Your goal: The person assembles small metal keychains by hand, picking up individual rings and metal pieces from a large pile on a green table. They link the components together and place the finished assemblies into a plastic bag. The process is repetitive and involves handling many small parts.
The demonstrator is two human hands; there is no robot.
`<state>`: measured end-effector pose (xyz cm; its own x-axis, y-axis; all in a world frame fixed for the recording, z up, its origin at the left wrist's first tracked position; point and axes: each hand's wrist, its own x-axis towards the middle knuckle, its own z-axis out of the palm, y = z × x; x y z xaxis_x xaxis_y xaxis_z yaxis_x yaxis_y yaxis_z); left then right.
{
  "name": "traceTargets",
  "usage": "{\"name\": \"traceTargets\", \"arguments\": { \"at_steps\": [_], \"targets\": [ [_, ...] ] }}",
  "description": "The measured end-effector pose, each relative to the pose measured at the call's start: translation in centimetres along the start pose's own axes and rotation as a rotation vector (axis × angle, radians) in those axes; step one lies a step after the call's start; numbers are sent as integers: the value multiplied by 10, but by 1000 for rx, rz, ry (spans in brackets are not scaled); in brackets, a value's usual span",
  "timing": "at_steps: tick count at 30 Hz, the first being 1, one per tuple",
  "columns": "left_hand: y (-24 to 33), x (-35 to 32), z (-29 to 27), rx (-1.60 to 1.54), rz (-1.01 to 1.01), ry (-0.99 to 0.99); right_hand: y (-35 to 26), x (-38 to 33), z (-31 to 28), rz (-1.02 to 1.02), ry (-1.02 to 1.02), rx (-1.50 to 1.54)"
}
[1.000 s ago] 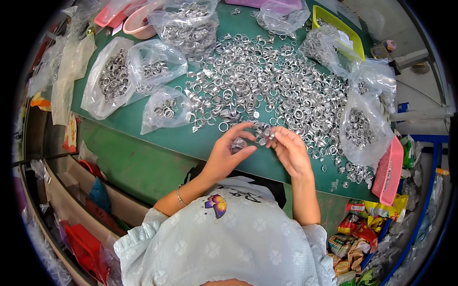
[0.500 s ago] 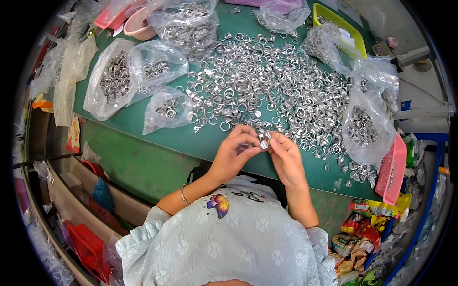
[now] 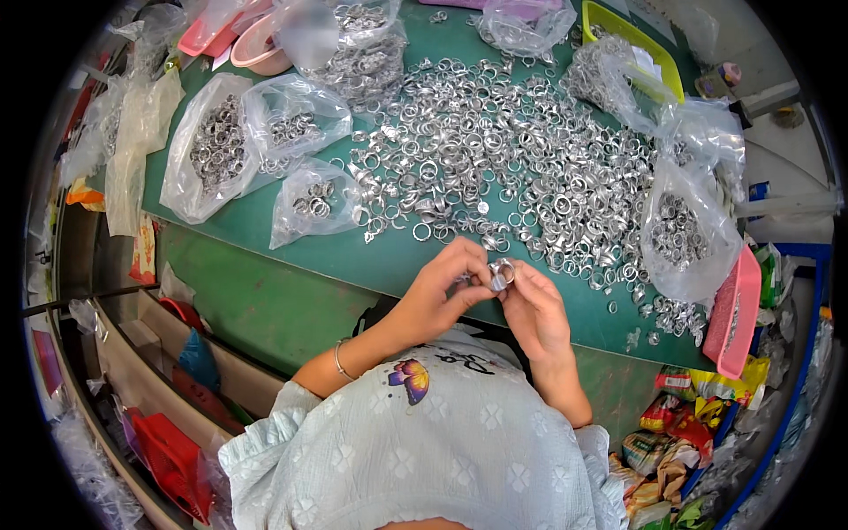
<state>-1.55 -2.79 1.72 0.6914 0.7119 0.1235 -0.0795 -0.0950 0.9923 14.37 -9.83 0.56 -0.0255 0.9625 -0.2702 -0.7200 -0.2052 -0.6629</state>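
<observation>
Silver-coloured metal rings are pinched between my hands, just above the near edge of the green table. My left hand is closed, its curled fingers partly hiding more shiny metal in the palm. On the other side, my right hand grips a ring with thumb and fingertips. Beyond both hands spreads a wide heap of loose silver rings. A small clear bag with a few rings lies left of my hands.
Larger clear bags of rings stand farther left, with another bag at the right. A pink basket sits by the right edge, a yellow-green tray at the back right. Red plastic baskets and an open drawer are low on the left.
The rings between my fingertips have turned and a round opening now faces up. My right hand has tilted slightly; the whole view has shifted a little.
</observation>
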Motion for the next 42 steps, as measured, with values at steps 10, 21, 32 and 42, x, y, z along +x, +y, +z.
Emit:
{"name": "traceTargets", "arguments": {
  "at_steps": [10,21,32,42],
  "targets": [
    [-18,1,4,128,181,172,7,-2,10,-174,97,-406],
    [-6,4,3,313,242,188,7,-3,11,-258,92,-570],
    [-8,0,1,227,101,195,7,-2,15,-531,183,-1080],
    [-34,-5,-3,-682,-489,118,11,-1,6,-471,180,-1073]
  ]
}}
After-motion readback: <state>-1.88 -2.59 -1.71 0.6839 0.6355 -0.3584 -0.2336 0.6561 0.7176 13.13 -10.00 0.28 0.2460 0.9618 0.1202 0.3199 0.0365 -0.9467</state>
